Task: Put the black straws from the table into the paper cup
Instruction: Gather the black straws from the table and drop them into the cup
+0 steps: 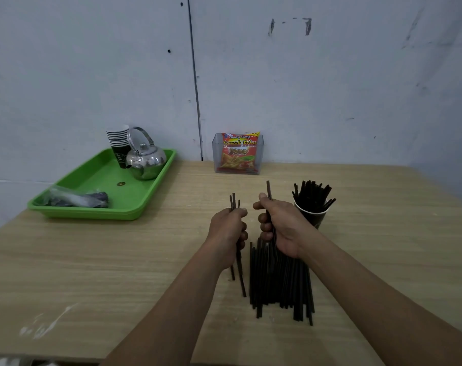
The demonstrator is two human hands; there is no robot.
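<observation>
Well off to the left of the left hand, a green plastic tray (74, 210) is sitting on the light wooden table (119, 260), carrying a shiny steel kettle (146, 158) and a stack of paper cups (118, 140). The left hand (228, 228) is gripping three thin black straws (233, 200) in curled fingers, their tips sticking up above the fist. Just beside it, the right hand (282, 228) is holding a single black straw (268, 188) upright with fingers wrapped round it, hovering over the loose pile of black straws (277, 286) lying below the wrist, while the dark paper cup (313, 216), already bristling with straws, is standing just right of that hand.
</observation>
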